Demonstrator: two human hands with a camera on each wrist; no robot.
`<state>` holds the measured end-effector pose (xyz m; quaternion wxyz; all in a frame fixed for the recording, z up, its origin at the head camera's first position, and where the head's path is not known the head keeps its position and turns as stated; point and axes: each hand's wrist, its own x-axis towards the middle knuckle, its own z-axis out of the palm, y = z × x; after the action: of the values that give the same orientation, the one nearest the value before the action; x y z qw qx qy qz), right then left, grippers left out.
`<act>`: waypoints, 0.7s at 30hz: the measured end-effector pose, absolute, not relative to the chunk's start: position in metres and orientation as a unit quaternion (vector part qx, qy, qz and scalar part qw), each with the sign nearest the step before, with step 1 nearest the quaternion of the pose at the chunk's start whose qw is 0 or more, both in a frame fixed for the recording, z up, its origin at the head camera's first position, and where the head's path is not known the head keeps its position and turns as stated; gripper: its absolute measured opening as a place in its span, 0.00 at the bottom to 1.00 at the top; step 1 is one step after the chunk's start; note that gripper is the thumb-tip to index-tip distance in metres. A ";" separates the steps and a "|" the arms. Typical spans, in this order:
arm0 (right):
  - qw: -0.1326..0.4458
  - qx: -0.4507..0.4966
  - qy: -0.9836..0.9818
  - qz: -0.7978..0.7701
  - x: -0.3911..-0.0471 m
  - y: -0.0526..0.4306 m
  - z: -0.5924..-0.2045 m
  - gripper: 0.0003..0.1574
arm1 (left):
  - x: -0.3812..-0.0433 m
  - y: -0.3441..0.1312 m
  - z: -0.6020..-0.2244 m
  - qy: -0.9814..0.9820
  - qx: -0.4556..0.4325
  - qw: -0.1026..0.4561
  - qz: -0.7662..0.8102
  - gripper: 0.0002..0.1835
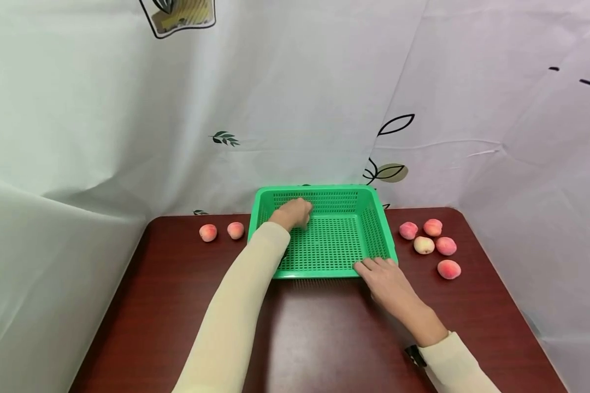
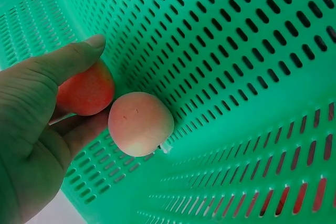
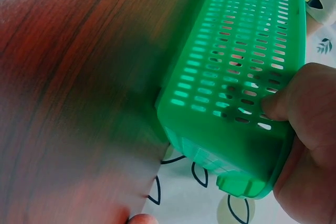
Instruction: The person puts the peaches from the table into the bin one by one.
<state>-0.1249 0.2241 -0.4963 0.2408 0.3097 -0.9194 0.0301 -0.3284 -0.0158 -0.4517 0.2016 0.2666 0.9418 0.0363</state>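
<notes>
Green basket (image 1: pixel 330 241) has room beside left hand (image 1: pixel 294 213); right hand (image 1: pixel 387 286) grips rim (image 1: pixel 319 274).

Lower centre of frame: room to pass over the worktop (image 1: pixel 319 333) between both sleeves (image 1: pixel 236 311). Green basket (image 1: pixel 319 189) bars mid-frame; five peaches (image 1: pixel 424 245) crowd its right, two its left.

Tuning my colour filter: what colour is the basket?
The basket is bright green, best seen in the head view.
</notes>
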 end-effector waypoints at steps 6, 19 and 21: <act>0.240 0.308 -0.920 0.032 -0.125 0.222 -0.495 0.13 | -0.326 -0.013 -0.450 0.940 0.265 0.211 0.027 0.21; 0.238 0.308 -0.921 0.030 -0.124 0.222 -0.496 0.14 | -0.328 -0.006 -0.457 0.938 0.270 0.217 -0.025 0.28; 0.240 0.306 -0.921 0.030 -0.124 0.223 -0.495 0.14 | -0.328 -0.005 -0.458 0.937 0.271 0.217 -0.028 0.29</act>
<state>-0.1238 0.2228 -0.4951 0.2396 0.3060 -0.9209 0.0298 -0.3279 -0.0047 -0.4580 0.2165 0.2710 0.9375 -0.0281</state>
